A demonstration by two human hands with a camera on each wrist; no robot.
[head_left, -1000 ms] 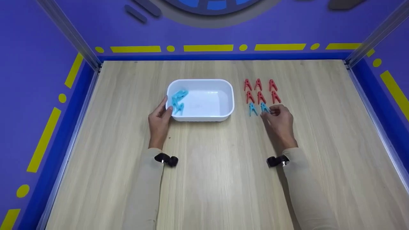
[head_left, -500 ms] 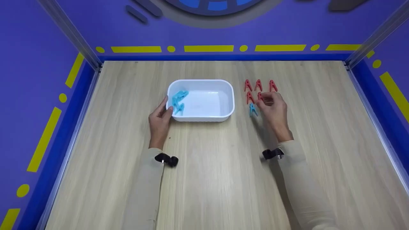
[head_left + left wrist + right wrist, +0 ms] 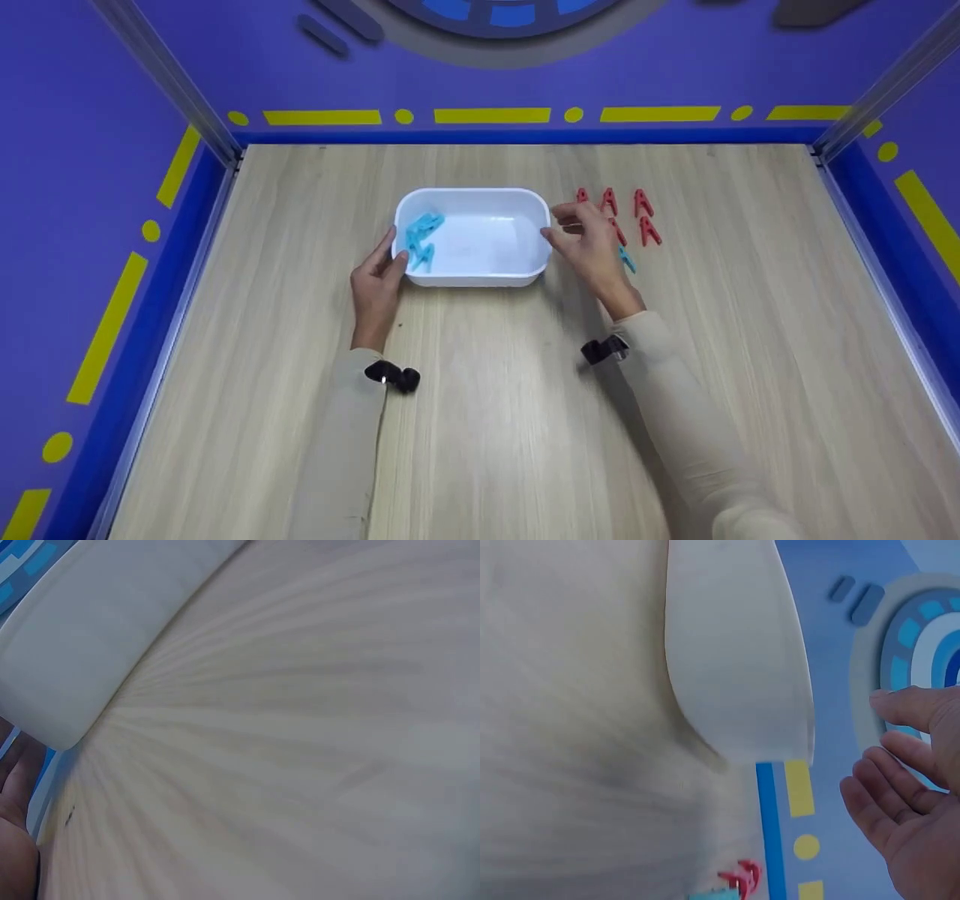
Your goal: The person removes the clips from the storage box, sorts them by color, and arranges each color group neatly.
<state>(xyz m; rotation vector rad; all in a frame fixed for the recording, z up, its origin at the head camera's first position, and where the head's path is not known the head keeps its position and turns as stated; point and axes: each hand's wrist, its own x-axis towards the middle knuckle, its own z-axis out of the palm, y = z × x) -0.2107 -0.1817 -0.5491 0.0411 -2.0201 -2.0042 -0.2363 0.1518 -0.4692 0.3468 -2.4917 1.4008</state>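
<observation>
My left hand [image 3: 376,289] grips the left end of a white plastic basin [image 3: 480,279], its thumb over the near rim and fingers along the outer wall. Inside, several light-blue clothespins [image 3: 422,257] are heaped at the left end. My right hand [image 3: 592,244] hovers at the basin's right rim, thumb and fingers apart; in the right wrist view nothing shows between them. To its right, several red clothespins [image 3: 643,202] lie in rows on the table. Below these, one blue clothespin [image 3: 627,259] shows partly; the hand hides its neighbours.
A light wooden table [image 3: 480,412] carries everything. Purple-blue panels [image 3: 480,90] with yellow dashes close off the back and both sides, joined by metal corner posts. Each wrist wears a small black camera [image 3: 405,379].
My right hand has left a blue clothespin in the lower row and travelled left to the basin's right rim. The left hand keeps its grip on the basin.
</observation>
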